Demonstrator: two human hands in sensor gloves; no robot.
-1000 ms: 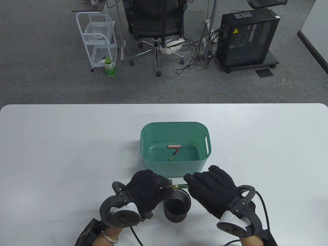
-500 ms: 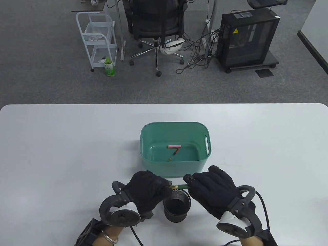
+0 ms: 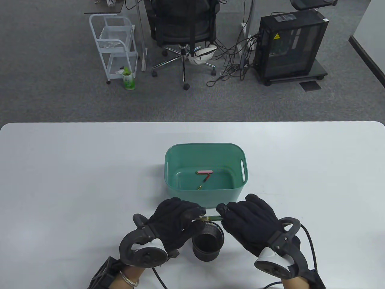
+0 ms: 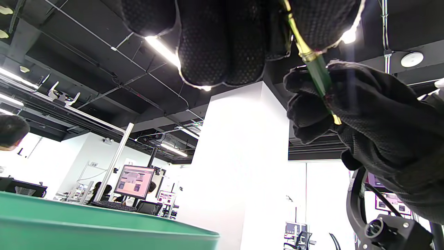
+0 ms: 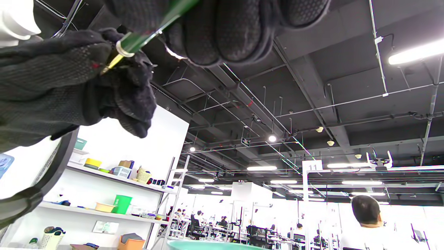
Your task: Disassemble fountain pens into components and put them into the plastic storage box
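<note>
A green fountain pen (image 3: 211, 219) with gold trim is held level between both hands, just above a black mesh pen cup (image 3: 208, 242). My left hand (image 3: 183, 215) pinches its gold left end; my right hand (image 3: 230, 212) grips the green barrel. The left wrist view shows the green pen (image 4: 317, 71) running from my left fingers into the right glove. In the right wrist view the green pen (image 5: 152, 26) has a silver ring where it meets the left glove. The green plastic storage box (image 3: 207, 197) stands just beyond the hands, holding a pink pen part (image 3: 205, 172) and a thin nib piece (image 3: 203, 182).
The white table (image 3: 75, 180) spreads wide to either side of the box. Beyond its far edge are an office chair (image 3: 183, 33), a white trolley (image 3: 115, 48) and a black computer case (image 3: 290, 45) on the grey carpet.
My left hand has shifted slightly up and to the right along the pen, its fingers rolling over the gold end. The right hand and the pen stay where they were.
</note>
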